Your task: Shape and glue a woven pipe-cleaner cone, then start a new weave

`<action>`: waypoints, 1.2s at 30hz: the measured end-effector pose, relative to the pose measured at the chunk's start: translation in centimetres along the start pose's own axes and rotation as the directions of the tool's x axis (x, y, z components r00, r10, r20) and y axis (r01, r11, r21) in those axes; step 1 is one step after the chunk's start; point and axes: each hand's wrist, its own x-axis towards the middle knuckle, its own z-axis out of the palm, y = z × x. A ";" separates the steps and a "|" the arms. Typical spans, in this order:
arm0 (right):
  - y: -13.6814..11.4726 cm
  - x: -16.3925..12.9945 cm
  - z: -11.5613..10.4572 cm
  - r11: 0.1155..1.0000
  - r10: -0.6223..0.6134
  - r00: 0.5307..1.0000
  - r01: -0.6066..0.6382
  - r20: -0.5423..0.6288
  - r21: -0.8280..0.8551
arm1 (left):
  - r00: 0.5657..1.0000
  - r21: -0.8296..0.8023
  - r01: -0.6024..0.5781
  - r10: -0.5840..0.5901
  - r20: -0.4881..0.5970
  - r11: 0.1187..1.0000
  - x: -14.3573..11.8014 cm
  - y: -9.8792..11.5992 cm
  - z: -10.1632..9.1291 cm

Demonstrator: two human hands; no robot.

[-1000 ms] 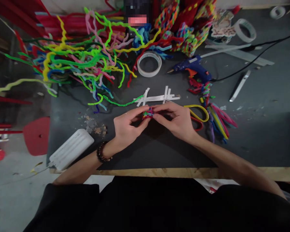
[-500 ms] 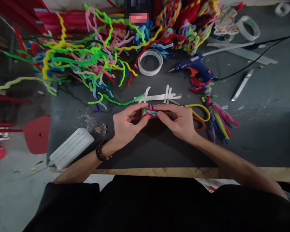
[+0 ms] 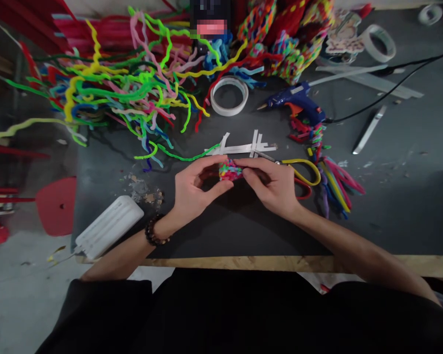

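Observation:
A small bundle of coiled multicoloured pipe cleaners (image 3: 229,171) sits between my two hands, just above the dark tabletop (image 3: 221,231). My left hand (image 3: 193,189), with a bead bracelet at the wrist, pinches its left side with thumb and fingers. My right hand (image 3: 271,183) grips its right side. Scissors with yellow and red handles (image 3: 302,172) lie right behind my right hand, partly hidden by it.
A big tangle of loose pipe cleaners (image 3: 125,88) fills the back left. A tape roll (image 3: 229,96), a blue glue gun (image 3: 297,103) with its black cord, white paper strips (image 3: 243,146), a bunch of pipe cleaners (image 3: 335,182) and a white ribbed box (image 3: 108,226) lie around.
The bundle has turned between my fingers, now showing more pink and yellow. Both hands have shifted slightly up and away from me while staying together.

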 end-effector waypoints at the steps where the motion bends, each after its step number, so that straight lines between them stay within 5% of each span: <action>1: 0.1 0.1 0.1 1.000 -0.003 1.000 0.003 -0.005 0.011 | 0.999 0.010 -0.040 0.040 0.009 0.999 0.1 -0.1 0.0; 5: 0.5 0.1 0.6 0.975 0.047 0.993 -0.068 0.107 0.210 | 0.997 0.056 -0.073 0.071 0.037 0.996 0.3 -0.3 0.3; 9: 0.3 -0.4 1.0 0.993 0.046 0.998 -0.052 0.049 0.110 | 0.996 0.058 -0.016 0.010 0.093 0.998 0.1 -0.1 0.2; 16: -0.5 -0.8 0.4 0.999 -0.022 1.000 0.022 -0.008 0.041 | 0.984 0.463 -0.162 0.180 0.006 0.871 -0.4 0.6 0.1; 23: 0.2 -0.3 0.8 0.947 0.116 0.991 -0.129 0.062 0.295 | 0.971 0.479 -0.214 0.238 0.011 0.852 -0.6 0.6 -0.2; 29: 0.0 -0.5 1.1 0.938 0.154 0.986 -0.168 0.068 0.304 | 0.924 0.523 -0.352 0.377 0.063 0.776 -1.0 0.1 0.1; 36: -0.3 -0.7 1.2 0.972 0.137 0.989 -0.146 0.061 0.183 | 0.918 0.535 -0.367 0.390 0.075 0.761 -1.3 -0.4 0.4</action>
